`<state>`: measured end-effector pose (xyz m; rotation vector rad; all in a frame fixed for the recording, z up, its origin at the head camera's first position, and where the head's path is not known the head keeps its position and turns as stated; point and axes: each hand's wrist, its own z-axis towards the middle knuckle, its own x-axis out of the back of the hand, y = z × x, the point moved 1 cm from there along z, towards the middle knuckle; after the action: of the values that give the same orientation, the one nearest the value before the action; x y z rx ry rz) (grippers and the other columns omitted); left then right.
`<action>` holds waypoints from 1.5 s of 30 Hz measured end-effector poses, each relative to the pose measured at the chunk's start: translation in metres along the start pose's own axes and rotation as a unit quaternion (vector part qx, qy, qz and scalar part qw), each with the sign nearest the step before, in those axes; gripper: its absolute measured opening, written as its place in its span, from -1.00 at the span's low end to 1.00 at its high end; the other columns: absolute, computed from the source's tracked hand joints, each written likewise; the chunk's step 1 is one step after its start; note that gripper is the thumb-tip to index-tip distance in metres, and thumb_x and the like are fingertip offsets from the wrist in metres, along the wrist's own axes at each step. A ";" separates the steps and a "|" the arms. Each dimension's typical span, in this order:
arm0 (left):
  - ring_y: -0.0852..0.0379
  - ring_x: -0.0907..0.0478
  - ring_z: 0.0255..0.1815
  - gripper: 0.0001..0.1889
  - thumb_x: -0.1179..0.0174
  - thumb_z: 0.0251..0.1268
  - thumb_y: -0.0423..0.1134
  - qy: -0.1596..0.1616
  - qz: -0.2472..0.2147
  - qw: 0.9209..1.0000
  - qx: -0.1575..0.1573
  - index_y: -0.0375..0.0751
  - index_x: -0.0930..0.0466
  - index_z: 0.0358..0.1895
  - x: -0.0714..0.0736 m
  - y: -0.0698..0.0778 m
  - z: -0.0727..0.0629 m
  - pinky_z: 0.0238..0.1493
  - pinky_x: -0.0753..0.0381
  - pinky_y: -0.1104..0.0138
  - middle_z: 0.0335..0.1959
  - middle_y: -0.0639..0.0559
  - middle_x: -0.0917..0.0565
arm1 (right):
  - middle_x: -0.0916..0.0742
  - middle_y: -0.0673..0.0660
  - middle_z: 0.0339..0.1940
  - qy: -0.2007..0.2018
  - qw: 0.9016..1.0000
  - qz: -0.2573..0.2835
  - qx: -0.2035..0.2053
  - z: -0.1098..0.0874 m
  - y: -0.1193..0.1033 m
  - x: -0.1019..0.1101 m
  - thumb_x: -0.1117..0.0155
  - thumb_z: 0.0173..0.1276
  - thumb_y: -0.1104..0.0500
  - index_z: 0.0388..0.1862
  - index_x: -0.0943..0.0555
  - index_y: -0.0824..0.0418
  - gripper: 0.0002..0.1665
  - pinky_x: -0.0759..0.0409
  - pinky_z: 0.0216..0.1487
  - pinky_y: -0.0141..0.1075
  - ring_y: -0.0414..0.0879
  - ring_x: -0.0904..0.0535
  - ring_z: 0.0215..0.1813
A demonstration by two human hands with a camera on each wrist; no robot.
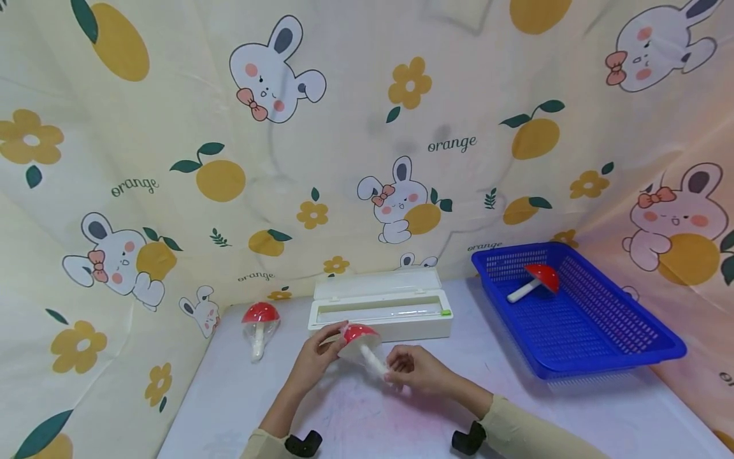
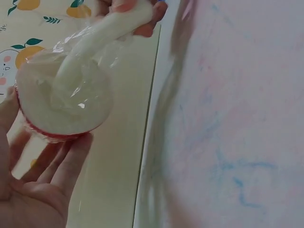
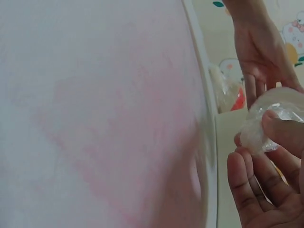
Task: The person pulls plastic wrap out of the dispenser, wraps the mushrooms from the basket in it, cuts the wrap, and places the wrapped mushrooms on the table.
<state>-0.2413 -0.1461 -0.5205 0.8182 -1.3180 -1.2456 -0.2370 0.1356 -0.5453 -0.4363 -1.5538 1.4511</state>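
Observation:
A toy mushroom [image 1: 367, 350] with a red cap and white stem is held above the table, wrapped in clear plastic film [image 2: 102, 71]. My left hand [image 1: 315, 357] grips its cap, thumb on one side and fingers on the other, as the left wrist view shows. At the stem's end, my right hand [image 1: 421, 370] pinches the stem and film between thumb and fingers. Just behind the hands stands a white cling film dispenser [image 1: 381, 329], lid raised, with a green slider [image 1: 445, 313] at its right end. In the right wrist view, the film [image 3: 259, 137] bunches under my right thumb.
Another film-wrapped mushroom [image 1: 260, 319] lies on the table at left. A blue plastic basket [image 1: 608, 366] stands at right, with a red-capped mushroom [image 1: 541, 278] inside. A patterned cloth [image 1: 355, 127] hangs behind the white table [image 1: 229, 408].

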 end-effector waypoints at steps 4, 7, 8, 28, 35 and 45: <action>-0.21 -0.66 0.31 -0.46 -0.28 0.61 -0.05 0.030 -0.019 0.999 0.040 -0.22 -0.46 0.46 0.000 0.002 0.001 0.18 -0.76 0.08 0.38 -0.28 -0.56 | -0.80 0.04 -0.24 0.022 1.000 -0.001 0.015 0.001 -0.001 -0.003 -0.55 0.41 0.24 -0.11 -0.69 0.26 -0.80 -0.71 -0.12 -0.38 -0.22 -0.70 -0.19; -0.17 -0.65 0.29 -0.45 -0.24 0.62 0.09 0.052 -0.014 0.996 0.065 -0.27 -0.50 0.37 -0.001 0.006 0.000 0.18 -0.76 0.09 0.33 -0.25 -0.59 | -0.79 0.05 -0.23 0.040 0.999 0.002 0.028 0.002 -0.003 -0.007 -0.55 0.41 0.23 -0.09 -0.68 0.28 -0.78 -0.73 -0.12 -0.37 -0.23 -0.70 -0.18; -0.17 -0.65 0.29 -0.43 -0.22 0.62 0.13 0.056 -0.012 0.996 0.073 -0.26 -0.52 0.37 -0.002 0.008 -0.001 0.18 -0.76 0.08 0.32 -0.24 -0.60 | -0.79 0.05 -0.23 0.048 0.998 -0.001 0.032 0.002 -0.004 -0.009 -0.55 0.40 0.22 -0.09 -0.68 0.28 -0.77 -0.72 -0.13 -0.37 -0.24 -0.70 -0.19; -0.24 -0.67 0.29 -0.24 -0.26 0.55 0.20 0.082 0.037 0.992 0.091 -0.20 -0.31 0.56 -0.006 0.029 -0.008 0.29 -0.67 -0.11 0.34 -0.34 -0.61 | -0.72 -0.06 -0.33 0.103 0.986 -0.094 0.087 0.011 -0.020 -0.035 -0.63 0.32 0.24 -0.09 -0.65 0.17 -0.69 -0.64 -0.32 -0.36 -0.37 -0.56 -0.33; -0.21 -0.69 0.24 -0.24 -0.26 0.55 0.20 0.104 0.034 0.988 0.105 -0.25 -0.32 0.54 0.000 0.028 -0.009 0.26 -0.69 -0.07 0.30 -0.33 -0.65 | -0.77 0.06 -0.23 0.091 0.986 -0.099 0.098 0.013 -0.021 -0.041 -0.63 0.32 0.22 -0.03 -0.66 0.20 -0.67 -0.74 -0.23 -0.30 -0.30 -0.63 -0.28; -0.27 -0.65 0.30 -0.27 -0.25 0.57 0.18 0.133 0.046 0.983 0.117 -0.26 -0.32 0.53 0.027 0.026 -0.013 0.34 -0.63 -0.11 0.36 -0.36 -0.61 | -0.79 0.24 -0.11 0.068 0.985 -0.116 0.106 0.008 -0.017 -0.029 -0.51 0.46 0.20 0.10 -0.65 0.33 -0.66 -0.79 -0.09 -0.18 -0.23 -0.69 -0.16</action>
<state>-0.2286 -0.1696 -0.4911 1.0398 -1.2815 -0.8843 -0.2235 0.1044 -0.5393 -0.2154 -1.2808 1.3591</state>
